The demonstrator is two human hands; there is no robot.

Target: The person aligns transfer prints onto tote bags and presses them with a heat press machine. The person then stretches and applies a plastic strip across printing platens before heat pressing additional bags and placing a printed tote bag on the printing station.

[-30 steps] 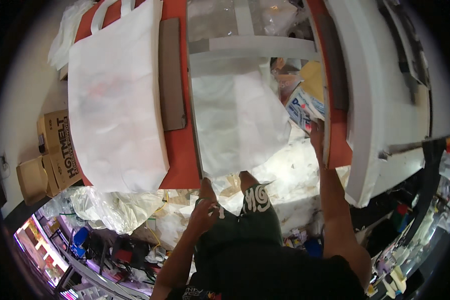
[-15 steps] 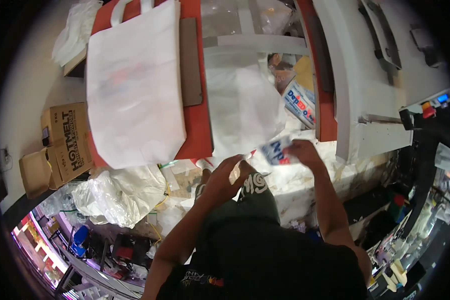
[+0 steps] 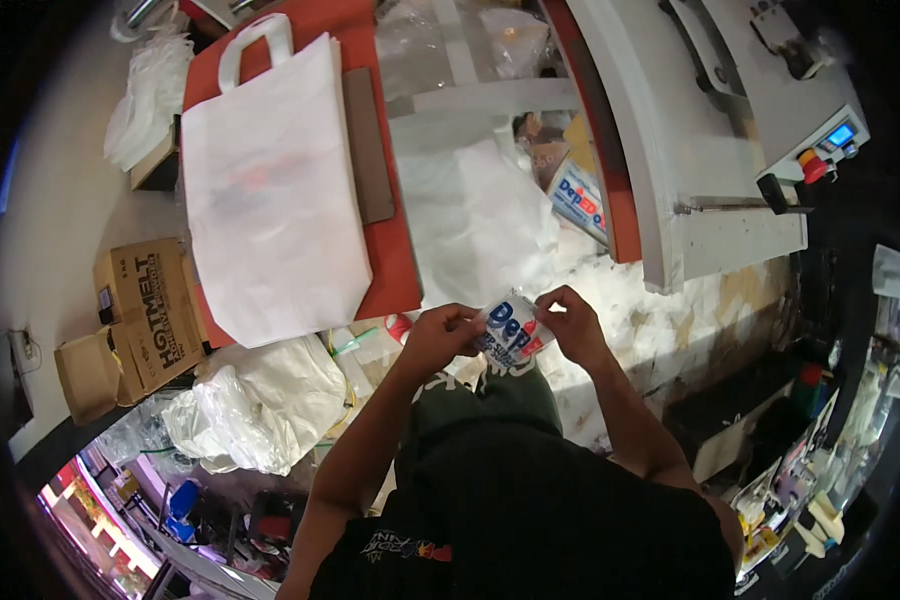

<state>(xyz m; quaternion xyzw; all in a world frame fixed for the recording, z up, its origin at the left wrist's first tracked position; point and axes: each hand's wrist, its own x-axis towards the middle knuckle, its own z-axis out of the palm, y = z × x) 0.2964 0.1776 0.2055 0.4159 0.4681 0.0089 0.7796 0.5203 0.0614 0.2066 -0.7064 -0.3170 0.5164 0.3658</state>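
Observation:
A small printed sheet point(image 3: 511, 330) with blue and red lettering is held up in front of my body. My left hand point(image 3: 440, 340) pinches its left edge, while the fingers of my right hand point(image 3: 576, 328) close on its upper right corner. Beyond them and to the left, a white tote bag point(image 3: 275, 215) lies flat on a red pad point(image 3: 402, 265), its handle at the far end and a faint print on its face. To its right is a white sheet-like piece point(image 3: 475, 205). A stack of similar printed sheets point(image 3: 578, 200) lies farther right.
A grey machine point(image 3: 710, 185) with a handle, red knob point(image 3: 815, 166) and small screen stands at the right. An open cardboard box point(image 3: 145, 315) sits at the left, above crumpled plastic point(image 3: 265, 405). Folded white bags point(image 3: 152, 100) are stacked at far left.
My right hand has brought the printed sheet leftward and nearer the middle. My left hand has risen from near my legs and taken hold of the sheet's left edge.

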